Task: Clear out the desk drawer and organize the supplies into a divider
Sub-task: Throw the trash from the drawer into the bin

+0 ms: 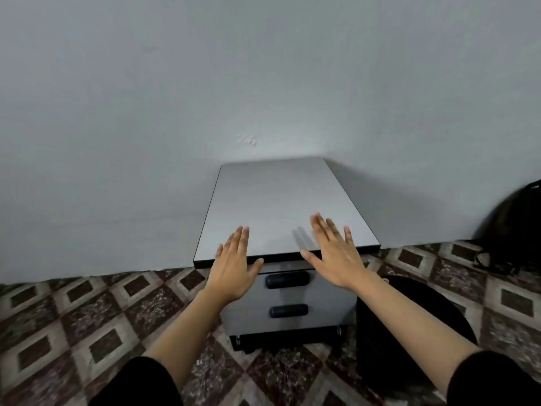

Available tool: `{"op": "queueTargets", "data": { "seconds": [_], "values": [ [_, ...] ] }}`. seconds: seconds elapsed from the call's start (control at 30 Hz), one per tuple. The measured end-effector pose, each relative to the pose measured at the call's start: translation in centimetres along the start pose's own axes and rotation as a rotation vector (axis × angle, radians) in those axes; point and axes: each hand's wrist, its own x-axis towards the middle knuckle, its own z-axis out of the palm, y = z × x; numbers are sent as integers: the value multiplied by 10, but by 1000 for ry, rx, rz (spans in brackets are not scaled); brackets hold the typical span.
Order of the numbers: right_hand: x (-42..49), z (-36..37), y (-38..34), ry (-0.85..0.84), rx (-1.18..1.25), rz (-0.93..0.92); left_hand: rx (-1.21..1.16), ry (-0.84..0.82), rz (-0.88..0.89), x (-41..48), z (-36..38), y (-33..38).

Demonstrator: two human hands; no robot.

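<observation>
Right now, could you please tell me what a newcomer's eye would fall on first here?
The left hand and the right hand, both open with fingers spread, hover over the front edge of a small grey drawer cabinet against the pale wall. Two black handles sit on its drawer fronts just below the hands. Brown diamond-patterned floor tiles spread around it.

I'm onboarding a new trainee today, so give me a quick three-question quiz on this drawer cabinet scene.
1. True or false: the left hand holds nothing.
2. How many black handles show on the front of the drawer cabinet?
3. The right hand is: A) clenched in a fist B) open, fingers spread C) out of view.

Key: 1 true; 2 two; 3 B.
</observation>
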Motion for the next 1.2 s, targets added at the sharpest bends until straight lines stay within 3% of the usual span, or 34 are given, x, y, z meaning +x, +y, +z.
{"op": "queueTargets", "data": {
  "seconds": [0.2,0.4,0.83,1.2],
  "values": [
    [-5,31,8,-136,-89,28,140,-139,-28,-8,23,-14],
    [-1,35,10,-91,-153,7,171,-31,-18,-12,38,-13],
    [-1,47,17,-34,-75,-48,234,9,-28,-11,48,-14],
    [-2,47,19,-2,-35,-79,148,3,-41,-13,50,-15]
  ]
}}
